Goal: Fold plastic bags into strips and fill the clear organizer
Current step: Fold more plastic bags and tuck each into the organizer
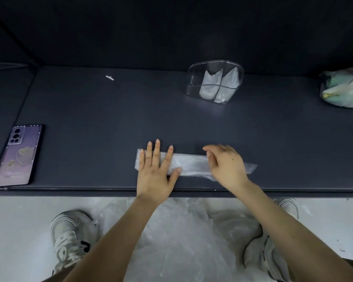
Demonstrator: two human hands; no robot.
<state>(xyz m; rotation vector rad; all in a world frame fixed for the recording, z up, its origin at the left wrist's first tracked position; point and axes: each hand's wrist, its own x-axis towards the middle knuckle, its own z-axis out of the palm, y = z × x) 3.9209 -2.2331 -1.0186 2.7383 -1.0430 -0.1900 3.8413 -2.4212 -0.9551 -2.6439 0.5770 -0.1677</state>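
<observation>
My left hand presses flat, fingers spread, on the left end of the bag strip at the table's near edge. My right hand, blurred and loosely open, is over the strip's right part. The clear organizer stands well behind.

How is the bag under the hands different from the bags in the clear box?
The plastic strip lies flat on the table, pressed by the left hand; the folded bags stand upright in the clear organizer. The plastic strip is stretched out long; the folded bags look shorter and bundled. Both are whitish see-through plastic.
</observation>
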